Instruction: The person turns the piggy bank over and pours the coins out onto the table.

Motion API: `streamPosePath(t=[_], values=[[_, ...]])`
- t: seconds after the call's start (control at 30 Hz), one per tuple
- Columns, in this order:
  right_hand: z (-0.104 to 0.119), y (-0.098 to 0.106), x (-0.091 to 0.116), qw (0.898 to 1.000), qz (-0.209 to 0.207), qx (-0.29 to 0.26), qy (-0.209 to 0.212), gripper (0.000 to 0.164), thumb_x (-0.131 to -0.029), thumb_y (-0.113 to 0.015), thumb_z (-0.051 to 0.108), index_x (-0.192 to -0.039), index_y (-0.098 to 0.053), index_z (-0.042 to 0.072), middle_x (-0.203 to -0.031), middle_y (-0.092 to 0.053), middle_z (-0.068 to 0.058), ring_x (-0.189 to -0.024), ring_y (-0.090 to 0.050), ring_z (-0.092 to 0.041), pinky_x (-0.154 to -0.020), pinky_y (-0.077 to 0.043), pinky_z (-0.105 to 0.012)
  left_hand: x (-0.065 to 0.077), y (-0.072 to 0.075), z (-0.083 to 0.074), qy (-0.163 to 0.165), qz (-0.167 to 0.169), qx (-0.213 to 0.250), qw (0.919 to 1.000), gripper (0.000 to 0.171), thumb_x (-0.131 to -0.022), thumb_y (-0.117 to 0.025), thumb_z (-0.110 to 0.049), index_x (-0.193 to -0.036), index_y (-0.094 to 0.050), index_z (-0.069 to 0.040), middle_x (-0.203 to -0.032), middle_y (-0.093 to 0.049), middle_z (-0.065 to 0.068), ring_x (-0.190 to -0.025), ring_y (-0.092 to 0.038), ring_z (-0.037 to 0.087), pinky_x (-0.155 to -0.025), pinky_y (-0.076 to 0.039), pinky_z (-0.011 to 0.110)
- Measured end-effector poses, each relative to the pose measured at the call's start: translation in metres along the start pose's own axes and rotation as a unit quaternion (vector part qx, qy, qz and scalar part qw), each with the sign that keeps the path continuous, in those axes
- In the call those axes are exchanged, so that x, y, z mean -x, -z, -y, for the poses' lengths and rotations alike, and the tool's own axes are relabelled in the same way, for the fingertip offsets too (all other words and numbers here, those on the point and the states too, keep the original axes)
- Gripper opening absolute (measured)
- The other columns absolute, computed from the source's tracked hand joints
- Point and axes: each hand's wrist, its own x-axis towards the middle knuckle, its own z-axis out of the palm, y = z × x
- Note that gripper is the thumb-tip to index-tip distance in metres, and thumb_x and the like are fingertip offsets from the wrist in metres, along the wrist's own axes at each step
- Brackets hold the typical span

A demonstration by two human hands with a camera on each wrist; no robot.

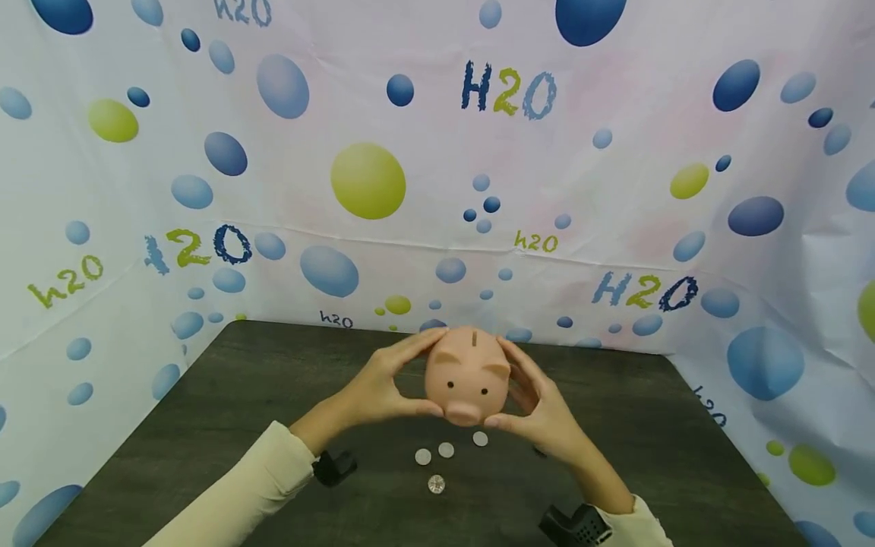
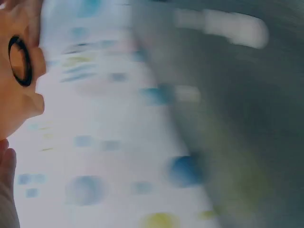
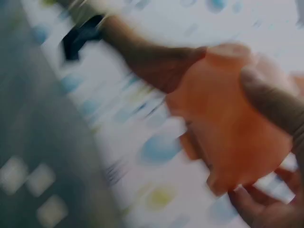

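A white sheet printed with blue and lime-green dots and "H2O" lettering (image 1: pixel 437 137) forms the back and sides, creased in places. Before it spreads a dark, wood-grained table (image 1: pixel 225 380). Two cream fabric sleeves (image 1: pixel 239 490) reach in over the table's near part.

Between the hands, lifted off the table, is a round, matte pink piggy bank (image 1: pixel 468 376), its snout towards the head camera. The left hand (image 1: pixel 376 387) and right hand (image 1: pixel 543 414) grasp it from either side, thumbs near the snout, other fingers curved around its flanks. The bank blocks the head camera's view of the table directly behind it. A black ring (image 2: pixel 20 61) circles an opening in its body.

Each wrist wears a black, boxy device (image 1: pixel 335 467). Four round, silver-coloured coins (image 1: pixel 436 484) lie loose below the bank in the head view. Smallest, a narrow dark slot (image 1: pixel 475 339) marks the bank's top.
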Motion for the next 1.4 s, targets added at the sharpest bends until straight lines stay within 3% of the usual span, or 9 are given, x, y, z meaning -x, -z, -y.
streamPosePath(t=[0.07, 0.13, 0.23, 0.47, 0.67, 0.93, 1.13, 1.23, 1.4], values=[[-0.021, -0.005, 0.008, 1.0, 0.007, 0.008, -0.012, 0.091, -0.084, -0.071, -0.003, -0.154, -0.015, 0.009, -0.156, -0.017, -0.021, -0.136, -0.037, -0.007, -0.108, -0.04, -0.036, 0.013, -0.01, 0.011, 0.025, 0.04, 0.005, 0.9989, 0.094, -0.075, -0.082, -0.034, -0.148, -0.032, 0.001, -0.148, -0.039, 0.019, -0.129, -0.049, 0.029, -0.103, -0.046, 0.04], [-0.04, -0.009, 0.015, 0.999, 0.022, -0.004, -0.037, 0.091, -0.083, -0.07, -0.007, -0.154, -0.015, 0.007, -0.157, -0.015, -0.023, -0.135, -0.037, -0.002, -0.108, -0.041, -0.035, 0.026, -0.019, 0.02, 0.078, 0.073, 0.021, 0.9941, 0.095, -0.075, -0.083, -0.029, -0.148, -0.031, 0.001, -0.149, -0.038, 0.018, -0.13, -0.047, 0.029, -0.103, -0.046, 0.04], [-0.055, -0.012, 0.021, 0.997, 0.028, -0.033, -0.059, 0.09, -0.084, -0.07, -0.006, -0.153, -0.013, 0.003, -0.157, -0.01, -0.025, -0.135, -0.037, -0.002, -0.107, -0.042, -0.036, 0.035, -0.027, 0.026, 0.133, 0.082, 0.053, 0.9863, 0.093, -0.075, -0.083, -0.028, -0.148, -0.032, 0.0, -0.147, -0.041, 0.016, -0.129, -0.048, 0.03, -0.103, -0.046, 0.04], [-0.053, -0.007, 0.019, 0.996, 0.013, -0.067, -0.062, 0.091, -0.084, -0.07, -0.005, -0.153, -0.011, 0.002, -0.157, -0.009, -0.024, -0.132, -0.043, -0.006, -0.102, -0.047, -0.04, 0.025, -0.024, 0.025, 0.129, 0.067, 0.056, 0.9878, 0.09, -0.076, -0.082, -0.032, -0.147, -0.035, -0.003, -0.147, -0.043, 0.011, -0.13, -0.048, 0.028, -0.104, -0.045, 0.037], [-0.051, -0.003, 0.017, 0.996, 0.012, -0.052, -0.069, 0.089, -0.084, -0.069, -0.006, -0.153, -0.014, 0.001, -0.154, -0.016, -0.026, -0.129, -0.046, -0.01, -0.1, -0.049, -0.041, 0.021, -0.021, 0.022, 0.153, 0.071, 0.064, 0.9836, 0.087, -0.077, -0.081, -0.03, -0.147, -0.036, -0.004, -0.148, -0.042, 0.011, -0.132, -0.046, 0.027, -0.106, -0.043, 0.035], [-0.042, -0.003, 0.015, 0.991, -0.014, -0.042, -0.13, 0.076, -0.091, -0.066, 0.008, -0.153, -0.023, 0.01, -0.153, -0.025, -0.022, -0.131, -0.041, -0.042, -0.096, -0.051, -0.042, 0.018, -0.021, 0.02, 0.191, 0.053, 0.12, 0.9727, 0.073, -0.085, -0.075, -0.027, -0.146, -0.04, -0.006, -0.146, -0.045, 0.013, -0.13, -0.047, 0.028, -0.106, -0.043, 0.033], [-0.035, -0.005, 0.009, 0.974, -0.018, -0.095, -0.205, 0.07, -0.098, -0.056, 0.021, -0.152, -0.016, 0.0, -0.15, -0.025, -0.029, -0.123, -0.053, -0.031, -0.097, -0.05, -0.044, 0.015, -0.024, 0.017, 0.25, 0.013, 0.209, 0.9452, 0.063, -0.093, -0.066, -0.027, -0.144, -0.041, 0.001, -0.142, -0.046, 0.021, -0.126, -0.05, 0.034, -0.1, -0.049, 0.036], [-0.029, -0.008, 0.006, 0.959, -0.019, -0.121, -0.257, 0.068, -0.101, -0.051, 0.027, -0.151, -0.017, -0.002, -0.146, -0.032, -0.028, -0.118, -0.056, -0.027, -0.099, -0.049, -0.045, 0.014, -0.026, 0.015, 0.308, 0.002, 0.239, 0.9207, 0.06, -0.095, -0.061, -0.034, -0.141, -0.044, 0.0, -0.137, -0.051, 0.021, -0.121, -0.055, 0.033, -0.094, -0.053, 0.039], [-0.028, -0.009, 0.006, 0.927, -0.012, -0.182, -0.327, 0.069, -0.102, -0.047, 0.036, -0.149, -0.02, -0.006, -0.13, -0.052, -0.017, -0.109, -0.062, -0.028, -0.098, -0.05, -0.045, 0.016, -0.031, 0.011, 0.395, 0.003, 0.295, 0.8698, 0.061, -0.097, -0.055, -0.043, -0.139, -0.047, 0.0, -0.133, -0.054, 0.021, -0.112, -0.061, 0.031, -0.09, -0.055, 0.044]])
